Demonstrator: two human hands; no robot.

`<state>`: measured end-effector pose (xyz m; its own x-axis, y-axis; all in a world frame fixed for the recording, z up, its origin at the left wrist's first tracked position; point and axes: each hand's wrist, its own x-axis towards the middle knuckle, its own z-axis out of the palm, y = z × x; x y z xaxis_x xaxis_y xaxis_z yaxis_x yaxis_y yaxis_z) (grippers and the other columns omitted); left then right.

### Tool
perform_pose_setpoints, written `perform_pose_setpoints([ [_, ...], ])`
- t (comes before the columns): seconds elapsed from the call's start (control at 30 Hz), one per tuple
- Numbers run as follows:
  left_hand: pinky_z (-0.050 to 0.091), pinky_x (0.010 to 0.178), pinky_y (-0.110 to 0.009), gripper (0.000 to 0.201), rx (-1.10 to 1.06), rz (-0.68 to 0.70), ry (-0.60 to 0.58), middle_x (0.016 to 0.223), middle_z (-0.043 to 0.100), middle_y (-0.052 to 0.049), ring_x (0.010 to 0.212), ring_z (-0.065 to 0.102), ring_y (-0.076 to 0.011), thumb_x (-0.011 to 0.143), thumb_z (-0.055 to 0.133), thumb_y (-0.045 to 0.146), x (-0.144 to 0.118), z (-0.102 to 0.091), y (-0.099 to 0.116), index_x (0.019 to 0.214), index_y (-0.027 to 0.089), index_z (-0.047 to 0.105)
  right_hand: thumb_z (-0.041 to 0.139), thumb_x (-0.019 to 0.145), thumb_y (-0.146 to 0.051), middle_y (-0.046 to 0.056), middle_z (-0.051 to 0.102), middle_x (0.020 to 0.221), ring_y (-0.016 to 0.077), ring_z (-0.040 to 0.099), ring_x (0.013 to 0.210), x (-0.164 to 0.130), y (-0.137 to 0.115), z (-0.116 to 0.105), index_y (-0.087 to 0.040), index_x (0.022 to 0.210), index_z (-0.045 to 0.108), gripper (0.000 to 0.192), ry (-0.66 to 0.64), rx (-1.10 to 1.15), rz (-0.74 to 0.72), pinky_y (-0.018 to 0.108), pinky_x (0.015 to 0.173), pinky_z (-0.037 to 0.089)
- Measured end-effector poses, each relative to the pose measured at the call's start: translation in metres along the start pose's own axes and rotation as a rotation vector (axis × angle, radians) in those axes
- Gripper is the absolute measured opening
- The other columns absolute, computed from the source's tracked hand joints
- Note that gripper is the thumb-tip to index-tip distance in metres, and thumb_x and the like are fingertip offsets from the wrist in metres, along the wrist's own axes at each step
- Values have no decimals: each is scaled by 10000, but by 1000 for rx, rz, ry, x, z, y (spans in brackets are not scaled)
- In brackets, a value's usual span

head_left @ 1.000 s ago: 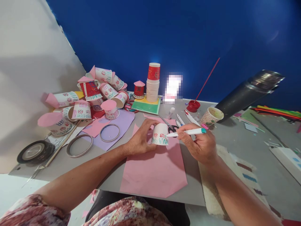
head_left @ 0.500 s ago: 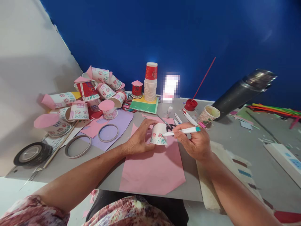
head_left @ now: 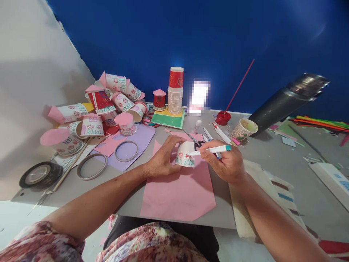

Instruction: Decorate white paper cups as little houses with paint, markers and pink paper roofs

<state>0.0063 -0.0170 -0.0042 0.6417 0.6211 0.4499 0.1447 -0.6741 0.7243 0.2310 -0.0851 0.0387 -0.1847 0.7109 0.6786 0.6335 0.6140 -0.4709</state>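
1. While our left hand (head_left: pixel 160 162) clasps the upturned paper cup (head_left: pixel 185 154) on the pink paper (head_left: pixel 177 193), we judge it light and easily crushed.
2. Our right hand (head_left: pixel 227 163) pinches the marker (head_left: pixel 211 150), tip on the cup wall; we think holding gently round the sides is best.

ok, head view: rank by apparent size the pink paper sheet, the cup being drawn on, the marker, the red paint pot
1. pink paper sheet
2. cup being drawn on
3. marker, longer than the cup but thinner, so a close call
4. red paint pot, though it sits farther back
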Motion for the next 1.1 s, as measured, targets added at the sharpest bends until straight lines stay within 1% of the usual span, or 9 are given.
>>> perform_pose_setpoints([
  [0.23,510,1042,-492,656,-5,5,4,1303,595,-109,1223,578,-311,751,828,299,0,-1,1,1320,251,504,621,995,-323,10,752,722,119,578,504,0,-1,0,-217,855,718,201,12,-17,8,252,525,484],
  [0.4,508,1058,-485,683,-2,-18,-5,1329,579,-109,1237,574,-304,751,827,286,0,-1,0,1343,254,489,601,1009,-317,4,743,709,122,592,520,1,-1,-2,-222,852,711,214,64,-26,14,251,515,470],
  [0.57,507,1056,-491,651,-3,13,1,1318,581,-108,1236,575,-303,767,815,310,1,-1,0,1329,255,493,615,1006,-317,8,755,736,115,591,528,1,-1,-2,-210,843,708,215,46,-20,-26,245,531,478],
  [0.73,510,1048,-482,665,15,24,-2,1321,582,-112,1229,577,-297,777,816,301,0,0,0,1349,256,479,592,1014,-348,9,749,721,121,583,512,1,0,-1,-220,848,718,244,57,-24,10,254,518,474],
  [0.83,514,1045,-481,653,8,34,-3,1321,581,-109,1235,576,-299,777,806,292,0,0,0,1345,259,484,609,1002,-342,16,757,733,123,588,521,1,0,-1,-218,847,721,228,41,-19,-4,257,530,480],
  [0.97,516,1043,-491,658,2,5,0,1309,586,-102,1220,584,-300,764,807,298,1,0,1,1341,270,491,616,994,-302,4,745,714,115,573,510,1,1,0,-219,848,717,196,61,-3,0,246,512,465],
  [1.1,523,1042,-494,673,1,-29,-5,1305,585,-99,1212,589,-301,741,826,307,1,-1,3,1330,276,500,620,990,-312,9,755,729,120,588,518,1,1,-1,-221,848,718,195,51,-4,5,252,526,479],
])
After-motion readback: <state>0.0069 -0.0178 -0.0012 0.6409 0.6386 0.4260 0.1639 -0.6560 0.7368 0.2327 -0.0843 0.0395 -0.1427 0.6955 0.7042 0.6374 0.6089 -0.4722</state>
